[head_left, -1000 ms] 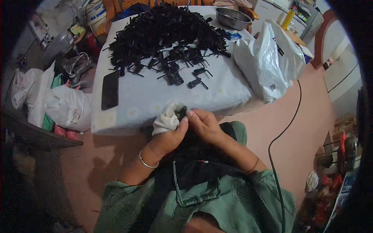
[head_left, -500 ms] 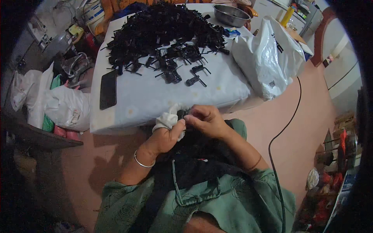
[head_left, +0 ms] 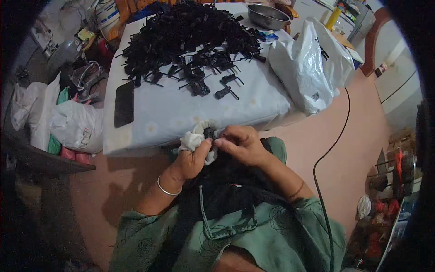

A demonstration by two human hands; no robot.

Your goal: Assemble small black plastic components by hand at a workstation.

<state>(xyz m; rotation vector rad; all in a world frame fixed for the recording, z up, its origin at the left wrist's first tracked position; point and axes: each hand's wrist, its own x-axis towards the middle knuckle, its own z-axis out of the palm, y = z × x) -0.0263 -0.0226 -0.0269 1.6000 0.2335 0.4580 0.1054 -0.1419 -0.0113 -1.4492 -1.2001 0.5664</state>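
- Our left hand (head_left: 192, 163) has its grip clamped on a white cloth (head_left: 192, 141) and a small black part (head_left: 209, 133), just off the near edge of the bench (head_left: 136, 141).
- Our right hand (head_left: 242, 143) is curled right by that part; honestly we can't tell if its grip is closed on it.
- We've got a decent strip of pale tablecloth (head_left: 172, 109) between that near edge and the big black pile (head_left: 186, 41).
- Phone (head_left: 124, 103) lies close to the left edge.
- White bag (head_left: 308, 68) crowds the right edge, with a metal bowl (head_left: 268, 17) near the far right corner.
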